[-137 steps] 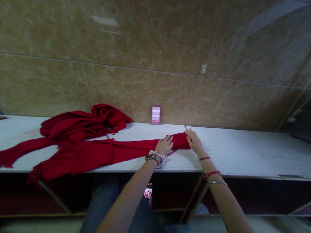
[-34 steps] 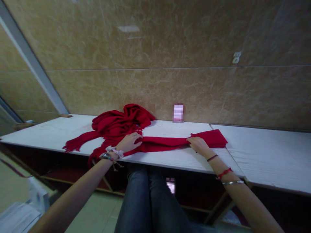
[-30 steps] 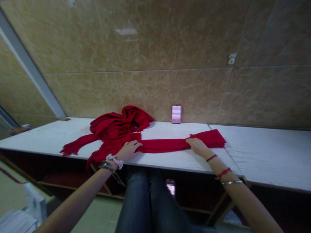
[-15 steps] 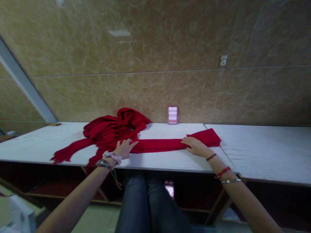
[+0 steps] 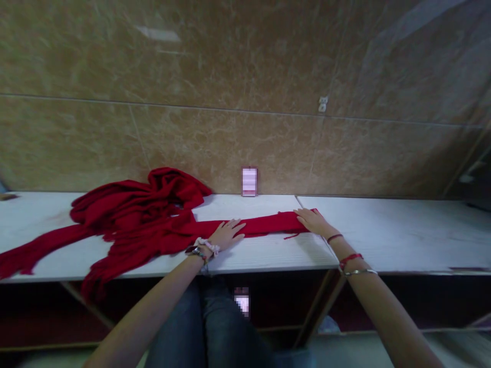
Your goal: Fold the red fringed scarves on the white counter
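Observation:
A long red scarf strip (image 5: pixel 263 225), folded narrow, lies along the white counter. My left hand (image 5: pixel 226 234) rests flat on the strip's middle, fingers spread. At the strip's right end my right hand (image 5: pixel 312 221) lies palm down with fingers stretched out, covering part of that end. Some fringe threads stick out below the strip near the right hand. To the left, a loose heap of red fringed cloth (image 5: pixel 130 204) touches the strip; whether it is one piece or more, I cannot tell. One fringed end hangs over the counter's front edge.
The white counter (image 5: pixel 383 230) runs along a brown marbled wall (image 5: pixel 230 138), with a seam near my right hand. An upright phone-like object (image 5: pixel 249 182), its screen blurred, leans on the wall. Dark open shelves (image 5: pixel 276 301) lie below the counter, in front of my legs.
The view has turned right. My left hand has moved rightward along the strip, and my right hand has gone to its right end. The folded end there now lies straighter, in line with the strip.

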Demonstrator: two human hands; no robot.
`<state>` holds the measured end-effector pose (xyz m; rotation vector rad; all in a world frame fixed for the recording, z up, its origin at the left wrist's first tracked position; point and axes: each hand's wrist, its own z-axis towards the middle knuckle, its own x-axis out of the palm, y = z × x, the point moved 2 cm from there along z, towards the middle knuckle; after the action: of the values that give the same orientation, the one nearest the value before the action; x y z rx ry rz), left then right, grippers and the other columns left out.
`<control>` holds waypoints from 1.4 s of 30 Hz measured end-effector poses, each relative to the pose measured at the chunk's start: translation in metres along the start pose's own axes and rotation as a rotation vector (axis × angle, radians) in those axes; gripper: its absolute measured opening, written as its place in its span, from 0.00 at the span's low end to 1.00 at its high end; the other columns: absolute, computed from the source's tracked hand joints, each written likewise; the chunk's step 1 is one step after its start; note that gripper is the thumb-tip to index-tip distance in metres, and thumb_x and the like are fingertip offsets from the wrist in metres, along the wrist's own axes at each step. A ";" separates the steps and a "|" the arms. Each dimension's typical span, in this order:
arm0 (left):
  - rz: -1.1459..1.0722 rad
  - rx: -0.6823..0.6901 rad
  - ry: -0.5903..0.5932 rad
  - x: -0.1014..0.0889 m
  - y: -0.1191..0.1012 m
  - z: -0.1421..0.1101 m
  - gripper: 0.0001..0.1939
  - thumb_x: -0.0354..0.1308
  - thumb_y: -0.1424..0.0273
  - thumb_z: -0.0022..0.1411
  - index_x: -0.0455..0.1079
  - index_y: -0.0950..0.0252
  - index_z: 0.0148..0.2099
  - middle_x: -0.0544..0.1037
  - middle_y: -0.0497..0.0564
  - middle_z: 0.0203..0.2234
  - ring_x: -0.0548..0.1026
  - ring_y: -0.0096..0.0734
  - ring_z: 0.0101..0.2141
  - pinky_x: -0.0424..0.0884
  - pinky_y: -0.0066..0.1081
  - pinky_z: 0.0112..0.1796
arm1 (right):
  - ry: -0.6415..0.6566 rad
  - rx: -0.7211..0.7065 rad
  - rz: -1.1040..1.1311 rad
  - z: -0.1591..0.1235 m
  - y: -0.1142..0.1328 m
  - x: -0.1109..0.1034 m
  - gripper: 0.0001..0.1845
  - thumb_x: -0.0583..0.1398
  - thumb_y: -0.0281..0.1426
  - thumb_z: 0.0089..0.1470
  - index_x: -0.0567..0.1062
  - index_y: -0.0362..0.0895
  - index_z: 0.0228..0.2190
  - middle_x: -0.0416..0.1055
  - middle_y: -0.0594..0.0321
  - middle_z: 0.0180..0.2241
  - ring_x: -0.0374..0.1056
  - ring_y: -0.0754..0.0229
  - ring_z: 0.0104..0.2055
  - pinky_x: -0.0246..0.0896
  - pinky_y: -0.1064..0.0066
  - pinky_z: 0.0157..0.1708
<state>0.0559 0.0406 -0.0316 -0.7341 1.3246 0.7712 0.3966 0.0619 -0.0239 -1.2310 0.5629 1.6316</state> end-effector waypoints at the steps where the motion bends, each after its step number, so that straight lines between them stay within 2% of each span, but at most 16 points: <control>1: 0.002 0.039 -0.011 0.000 -0.001 0.000 0.25 0.39 0.59 0.64 0.53 0.62 0.61 0.53 0.56 0.60 0.51 0.41 0.58 0.51 0.44 0.54 | 0.006 0.002 -0.010 -0.007 -0.005 -0.002 0.21 0.45 0.31 0.59 0.63 0.41 0.52 0.64 0.52 0.51 0.59 0.57 0.53 0.54 0.59 0.50; 5: 0.018 0.114 -0.079 -0.006 -0.001 -0.002 0.22 0.41 0.61 0.65 0.58 0.62 0.58 0.60 0.57 0.56 0.59 0.38 0.55 0.56 0.40 0.52 | 0.050 0.052 -0.082 -0.027 -0.027 -0.017 0.20 0.47 0.28 0.57 0.65 0.42 0.50 0.65 0.51 0.50 0.59 0.53 0.52 0.55 0.55 0.48; 8: 0.042 0.110 -0.117 -0.012 -0.002 -0.006 0.21 0.42 0.62 0.64 0.61 0.62 0.56 0.63 0.56 0.55 0.61 0.39 0.54 0.56 0.41 0.52 | 0.026 0.088 -0.122 -0.019 -0.022 -0.035 0.19 0.49 0.25 0.54 0.68 0.41 0.47 0.65 0.49 0.50 0.57 0.48 0.54 0.52 0.50 0.49; 11: 0.083 0.090 -0.180 -0.022 0.001 -0.015 0.20 0.43 0.64 0.64 0.61 0.62 0.55 0.64 0.56 0.54 0.60 0.39 0.54 0.53 0.43 0.53 | -0.036 -0.001 0.014 0.007 0.019 -0.047 0.20 0.49 0.25 0.54 0.67 0.40 0.49 0.62 0.49 0.53 0.55 0.51 0.56 0.50 0.53 0.53; 15: 0.108 -0.023 -0.383 -0.040 0.025 -0.043 0.20 0.40 0.67 0.64 0.60 0.63 0.55 0.62 0.55 0.55 0.59 0.36 0.55 0.52 0.40 0.55 | 0.024 -0.264 0.307 0.037 0.103 -0.040 0.22 0.49 0.33 0.57 0.64 0.40 0.52 0.62 0.53 0.53 0.54 0.57 0.57 0.51 0.62 0.55; 17: 0.105 -0.204 -0.467 -0.044 0.049 -0.063 0.21 0.38 0.67 0.64 0.58 0.64 0.57 0.60 0.56 0.56 0.58 0.37 0.56 0.55 0.40 0.54 | 0.060 -0.342 0.382 0.042 0.133 -0.030 0.24 0.50 0.37 0.57 0.63 0.40 0.53 0.62 0.52 0.54 0.55 0.56 0.57 0.51 0.62 0.54; 19: 0.090 -0.485 -0.402 -0.039 0.076 -0.085 0.24 0.39 0.64 0.63 0.55 0.67 0.59 0.59 0.59 0.56 0.57 0.42 0.56 0.59 0.42 0.51 | 0.072 -0.355 0.414 0.044 0.147 -0.018 0.25 0.50 0.38 0.57 0.62 0.41 0.53 0.61 0.52 0.54 0.55 0.55 0.56 0.51 0.60 0.54; 21: 0.073 -0.685 -0.203 -0.029 0.099 -0.106 0.28 0.40 0.60 0.62 0.53 0.70 0.60 0.59 0.63 0.56 0.56 0.49 0.56 0.60 0.45 0.49 | 0.068 -0.330 0.424 0.044 0.150 -0.008 0.24 0.49 0.38 0.57 0.63 0.42 0.53 0.61 0.52 0.54 0.55 0.54 0.56 0.51 0.58 0.54; 22: 0.070 -0.711 -0.111 -0.024 0.106 -0.114 0.30 0.40 0.58 0.61 0.53 0.71 0.60 0.58 0.63 0.57 0.55 0.50 0.57 0.60 0.47 0.49 | 0.063 -0.319 0.428 0.043 0.149 -0.003 0.23 0.49 0.37 0.58 0.64 0.42 0.52 0.61 0.53 0.54 0.55 0.54 0.56 0.50 0.58 0.54; 23: 0.071 -0.701 -0.043 -0.019 0.112 -0.120 0.31 0.40 0.57 0.61 0.52 0.71 0.61 0.57 0.62 0.57 0.53 0.50 0.57 0.58 0.47 0.50 | 0.058 -0.315 0.436 0.043 0.147 -0.001 0.22 0.49 0.36 0.58 0.64 0.42 0.52 0.61 0.53 0.54 0.55 0.55 0.56 0.50 0.58 0.55; 25: 0.089 -0.638 -0.001 -0.014 0.119 -0.129 0.32 0.39 0.56 0.60 0.49 0.69 0.62 0.55 0.60 0.59 0.51 0.48 0.58 0.55 0.48 0.51 | 0.049 -0.319 0.456 0.043 0.143 0.002 0.21 0.50 0.34 0.57 0.65 0.42 0.51 0.62 0.53 0.53 0.56 0.56 0.56 0.50 0.58 0.55; 30: 0.119 -0.503 0.012 -0.012 0.134 -0.133 0.25 0.37 0.66 0.61 0.55 0.61 0.60 0.53 0.52 0.60 0.48 0.43 0.60 0.53 0.46 0.53 | 0.028 -0.311 0.536 0.045 0.139 0.002 0.20 0.50 0.30 0.56 0.67 0.42 0.49 0.64 0.54 0.52 0.58 0.57 0.55 0.53 0.60 0.54; 32: 0.112 -0.525 0.021 -0.015 0.142 -0.134 0.25 0.37 0.66 0.62 0.54 0.60 0.60 0.53 0.52 0.60 0.48 0.42 0.60 0.52 0.47 0.53 | 0.018 -0.283 0.575 0.046 0.137 0.003 0.20 0.49 0.27 0.56 0.68 0.42 0.49 0.66 0.55 0.50 0.60 0.58 0.53 0.55 0.61 0.53; 37: 0.079 -0.766 0.043 -0.026 0.164 -0.153 0.28 0.38 0.58 0.62 0.45 0.58 0.63 0.49 0.55 0.61 0.45 0.49 0.60 0.48 0.54 0.53 | 0.020 -0.236 0.590 0.046 0.131 0.006 0.22 0.50 0.21 0.51 0.68 0.38 0.48 0.67 0.53 0.49 0.61 0.58 0.52 0.55 0.62 0.53; 40: 0.160 -0.948 -0.082 -0.037 0.175 -0.178 0.28 0.40 0.60 0.62 0.46 0.59 0.63 0.45 0.60 0.62 0.41 0.57 0.59 0.46 0.59 0.51 | 0.025 -0.236 0.584 0.045 0.130 0.004 0.23 0.50 0.20 0.49 0.68 0.38 0.48 0.67 0.53 0.50 0.61 0.58 0.53 0.54 0.62 0.54; 42: 0.246 -0.999 -0.207 -0.046 0.177 -0.190 0.27 0.42 0.67 0.62 0.47 0.62 0.63 0.44 0.63 0.61 0.40 0.60 0.59 0.45 0.60 0.51 | 0.025 -0.228 0.580 0.044 0.130 0.002 0.23 0.50 0.20 0.49 0.69 0.38 0.47 0.67 0.53 0.49 0.61 0.58 0.52 0.54 0.62 0.54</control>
<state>-0.1995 -0.0208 -0.0109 -1.2282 0.7886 1.7026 0.2603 0.0447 -0.0332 -1.3296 0.8210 2.2147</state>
